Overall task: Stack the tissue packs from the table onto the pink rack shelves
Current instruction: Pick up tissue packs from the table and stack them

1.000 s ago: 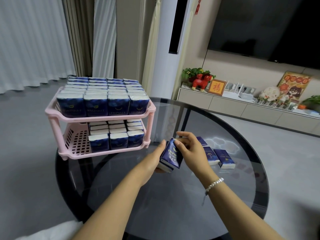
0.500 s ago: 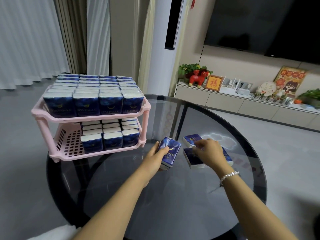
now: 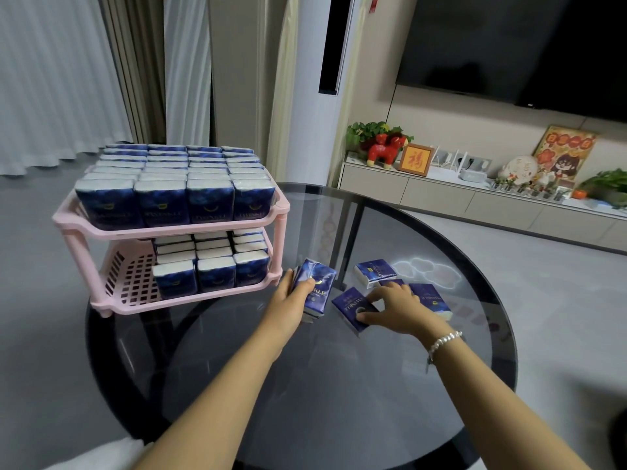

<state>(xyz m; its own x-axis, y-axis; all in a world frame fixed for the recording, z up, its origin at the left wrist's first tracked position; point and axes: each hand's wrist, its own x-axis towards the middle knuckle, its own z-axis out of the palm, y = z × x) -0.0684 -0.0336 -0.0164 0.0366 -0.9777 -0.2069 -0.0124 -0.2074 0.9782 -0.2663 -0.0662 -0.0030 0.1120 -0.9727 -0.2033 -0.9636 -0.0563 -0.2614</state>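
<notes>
A pink two-shelf rack (image 3: 176, 232) stands on the left of the round dark glass table (image 3: 339, 401). Its top shelf is packed with several dark blue tissue packs (image 3: 169, 184); the lower shelf holds several more (image 3: 213, 262), with bare grid at its left. My left hand (image 3: 291, 300) grips a small upright stack of blue tissue packs (image 3: 317, 291) just right of the rack. My right hand (image 3: 393, 308) grips a pack lying flat on the glass (image 3: 351, 308). Three other packs lie around it, one behind (image 3: 375, 273), one to the right (image 3: 431, 300), one mostly hidden by the fingers.
A low cabinet (image 3: 475, 205) along the far wall carries a red toy animal, a framed picture, plants and small items. A dark television (image 3: 509, 45) hangs above it. Curtains (image 3: 68, 79) cover the left wall. The table edge curves close on the right.
My right hand let go of the stack held by my left hand, moved right and came down on a pack lying on the table. The left hand keeps holding the stack.
</notes>
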